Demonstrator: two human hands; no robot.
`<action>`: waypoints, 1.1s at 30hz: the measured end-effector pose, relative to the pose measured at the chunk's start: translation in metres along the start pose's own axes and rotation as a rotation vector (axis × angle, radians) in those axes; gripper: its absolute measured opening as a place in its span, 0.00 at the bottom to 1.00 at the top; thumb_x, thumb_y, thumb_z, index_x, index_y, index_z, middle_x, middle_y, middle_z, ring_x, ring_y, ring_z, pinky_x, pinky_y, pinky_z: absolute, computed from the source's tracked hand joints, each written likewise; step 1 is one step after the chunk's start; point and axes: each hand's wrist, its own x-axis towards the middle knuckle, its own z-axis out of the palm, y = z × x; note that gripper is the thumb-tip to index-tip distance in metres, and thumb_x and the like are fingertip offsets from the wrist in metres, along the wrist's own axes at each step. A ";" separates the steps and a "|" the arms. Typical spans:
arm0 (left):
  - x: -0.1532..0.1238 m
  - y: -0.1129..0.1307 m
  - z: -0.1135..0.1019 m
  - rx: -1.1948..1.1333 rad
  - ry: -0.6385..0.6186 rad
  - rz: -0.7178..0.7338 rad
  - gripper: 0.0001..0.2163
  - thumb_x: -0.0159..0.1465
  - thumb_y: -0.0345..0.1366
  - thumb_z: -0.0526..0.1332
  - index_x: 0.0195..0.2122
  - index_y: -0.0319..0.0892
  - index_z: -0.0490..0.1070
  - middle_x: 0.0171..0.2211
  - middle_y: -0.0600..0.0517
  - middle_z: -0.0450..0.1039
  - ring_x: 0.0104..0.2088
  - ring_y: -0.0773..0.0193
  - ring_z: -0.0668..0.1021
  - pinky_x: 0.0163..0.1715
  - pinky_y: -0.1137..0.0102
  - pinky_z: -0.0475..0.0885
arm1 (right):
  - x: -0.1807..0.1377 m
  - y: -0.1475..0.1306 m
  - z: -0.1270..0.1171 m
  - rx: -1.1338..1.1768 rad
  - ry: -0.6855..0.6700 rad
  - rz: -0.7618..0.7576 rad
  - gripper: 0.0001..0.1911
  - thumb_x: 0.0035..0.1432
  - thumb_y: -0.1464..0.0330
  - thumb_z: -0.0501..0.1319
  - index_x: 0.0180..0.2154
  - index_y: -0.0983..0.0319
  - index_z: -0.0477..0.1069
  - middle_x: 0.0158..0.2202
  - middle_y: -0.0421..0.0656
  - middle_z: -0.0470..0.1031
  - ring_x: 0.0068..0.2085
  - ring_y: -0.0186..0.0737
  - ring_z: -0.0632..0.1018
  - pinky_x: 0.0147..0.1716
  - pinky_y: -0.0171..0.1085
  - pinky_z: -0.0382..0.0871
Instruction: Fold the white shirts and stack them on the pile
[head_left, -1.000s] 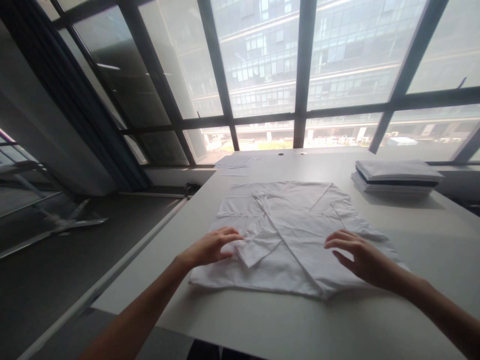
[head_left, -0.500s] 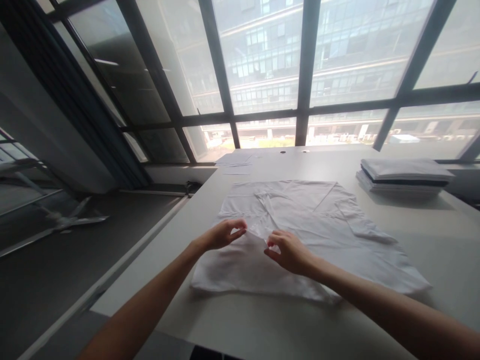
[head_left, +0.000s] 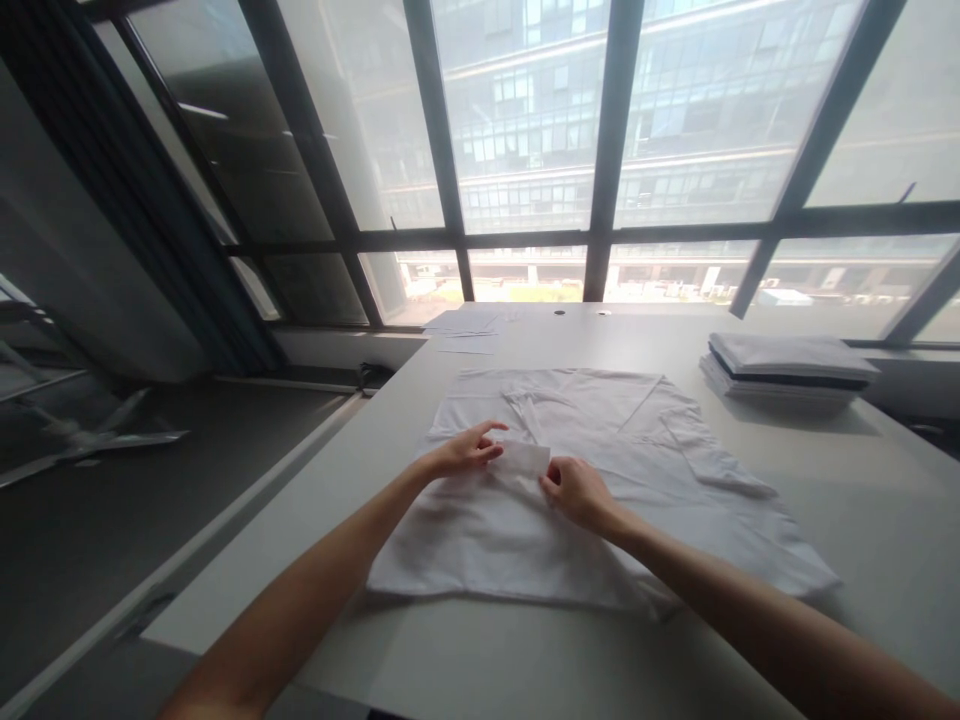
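A white garment [head_left: 600, 520], shirt-like, lies spread on the table with creases and folded parts. Over its left middle, a small white rectangular piece [head_left: 525, 459] stretches between my hands; I cannot tell whether it is paper or part of the cloth. My right hand [head_left: 581, 492] is closed, pinching the right end of this piece between thumb and fingers. At its left end is my left hand [head_left: 469, 450], index finger stretched out, thumb and another finger close together on the edge.
The white table [head_left: 420, 650] reaches toward the windows. A stack of folded white cloths [head_left: 787, 360] with a dark layer stands at the back right. White sheets [head_left: 461, 325] lie at the far left corner. A metal-legged frame [head_left: 90, 440] stands on the floor at left.
The white piece between my hands has turned up and shows its flat face. My left index finger has straightened away from the thumb. The view has shifted slightly.
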 end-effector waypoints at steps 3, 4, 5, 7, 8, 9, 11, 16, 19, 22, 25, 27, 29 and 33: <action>-0.003 0.000 -0.001 0.058 -0.003 -0.003 0.29 0.66 0.47 0.64 0.65 0.41 0.63 0.28 0.58 0.70 0.28 0.65 0.72 0.31 0.72 0.68 | -0.005 -0.002 0.000 -0.113 0.034 -0.018 0.08 0.65 0.64 0.62 0.36 0.61 0.75 0.35 0.48 0.81 0.37 0.45 0.78 0.36 0.37 0.63; -0.003 0.001 0.001 0.117 0.035 -0.008 0.29 0.66 0.46 0.64 0.65 0.41 0.64 0.29 0.57 0.71 0.29 0.64 0.73 0.33 0.70 0.70 | -0.006 -0.003 -0.001 -0.153 0.068 -0.029 0.07 0.65 0.64 0.62 0.39 0.61 0.74 0.37 0.49 0.80 0.40 0.47 0.78 0.38 0.38 0.65; -0.003 0.004 0.005 0.193 0.086 -0.002 0.28 0.66 0.44 0.64 0.65 0.41 0.65 0.30 0.55 0.72 0.31 0.63 0.75 0.35 0.68 0.72 | -0.008 -0.004 -0.001 -0.188 0.111 -0.051 0.08 0.65 0.64 0.63 0.41 0.62 0.74 0.39 0.51 0.80 0.42 0.49 0.78 0.41 0.40 0.67; -0.004 0.011 0.013 0.369 0.203 0.070 0.25 0.68 0.41 0.63 0.65 0.42 0.66 0.40 0.48 0.76 0.39 0.57 0.79 0.45 0.61 0.75 | -0.011 -0.006 -0.002 -0.220 0.180 -0.151 0.09 0.65 0.66 0.63 0.46 0.62 0.73 0.46 0.54 0.79 0.48 0.53 0.77 0.47 0.44 0.69; -0.006 0.014 0.017 0.451 0.245 0.135 0.22 0.70 0.39 0.61 0.64 0.43 0.67 0.47 0.44 0.76 0.46 0.54 0.79 0.51 0.58 0.74 | -0.012 -0.006 -0.002 -0.213 0.191 -0.228 0.11 0.65 0.67 0.62 0.49 0.62 0.73 0.50 0.55 0.77 0.52 0.54 0.75 0.51 0.46 0.69; -0.008 0.017 0.022 0.521 0.259 0.209 0.20 0.72 0.38 0.58 0.64 0.43 0.68 0.54 0.41 0.74 0.53 0.52 0.77 0.57 0.56 0.71 | -0.014 -0.005 -0.001 -0.197 0.179 -0.317 0.15 0.66 0.68 0.61 0.53 0.62 0.71 0.56 0.56 0.75 0.57 0.55 0.73 0.56 0.49 0.68; -0.015 0.021 0.030 0.620 0.187 0.325 0.19 0.75 0.38 0.53 0.65 0.45 0.67 0.64 0.40 0.69 0.64 0.50 0.70 0.65 0.54 0.64 | -0.017 -0.002 0.002 -0.166 0.086 -0.470 0.23 0.70 0.66 0.57 0.64 0.60 0.65 0.67 0.55 0.66 0.67 0.54 0.66 0.64 0.54 0.60; -0.032 0.010 0.044 0.750 -0.067 0.252 0.31 0.76 0.52 0.49 0.76 0.43 0.49 0.75 0.38 0.49 0.75 0.46 0.53 0.71 0.48 0.49 | -0.023 0.010 0.007 -0.200 -0.188 -0.525 0.39 0.72 0.51 0.52 0.75 0.61 0.48 0.76 0.56 0.48 0.76 0.55 0.48 0.71 0.61 0.42; -0.036 0.001 0.046 0.766 -0.076 0.179 0.35 0.76 0.55 0.47 0.77 0.42 0.43 0.76 0.37 0.44 0.75 0.46 0.50 0.72 0.48 0.46 | -0.027 0.013 0.004 -0.219 -0.218 -0.518 0.42 0.71 0.47 0.52 0.75 0.65 0.49 0.76 0.58 0.46 0.76 0.56 0.47 0.72 0.61 0.39; -0.034 -0.004 0.041 0.747 -0.066 0.099 0.36 0.75 0.56 0.48 0.77 0.38 0.44 0.75 0.36 0.44 0.75 0.45 0.50 0.72 0.48 0.46 | -0.031 0.014 -0.003 -0.207 -0.241 -0.521 0.44 0.70 0.47 0.54 0.74 0.66 0.50 0.75 0.59 0.46 0.76 0.57 0.47 0.72 0.62 0.37; -0.039 -0.003 0.028 0.641 -0.058 0.088 0.36 0.75 0.55 0.49 0.76 0.37 0.49 0.75 0.36 0.48 0.75 0.45 0.51 0.72 0.50 0.50 | -0.036 0.020 -0.018 -0.093 -0.294 -0.514 0.38 0.73 0.50 0.52 0.74 0.64 0.51 0.75 0.56 0.49 0.76 0.55 0.50 0.72 0.61 0.38; -0.055 0.001 0.015 0.490 -0.020 0.123 0.32 0.75 0.53 0.49 0.75 0.41 0.52 0.74 0.39 0.51 0.74 0.49 0.55 0.71 0.53 0.54 | -0.044 0.032 -0.035 0.041 -0.284 -0.480 0.34 0.75 0.53 0.48 0.74 0.60 0.52 0.75 0.53 0.52 0.75 0.51 0.53 0.72 0.59 0.44; -0.082 0.006 0.001 0.325 0.037 0.144 0.29 0.75 0.51 0.52 0.74 0.46 0.56 0.73 0.43 0.57 0.73 0.53 0.60 0.71 0.54 0.57 | -0.058 0.056 -0.056 0.151 -0.157 -0.421 0.31 0.75 0.54 0.50 0.73 0.56 0.55 0.74 0.49 0.54 0.74 0.51 0.57 0.71 0.56 0.53; -0.152 0.012 -0.013 0.189 0.008 0.101 0.19 0.70 0.49 0.64 0.56 0.46 0.78 0.63 0.43 0.71 0.68 0.50 0.68 0.68 0.54 0.62 | -0.102 0.133 -0.098 0.193 0.022 -0.362 0.23 0.70 0.54 0.57 0.61 0.51 0.75 0.65 0.47 0.72 0.66 0.53 0.71 0.66 0.53 0.66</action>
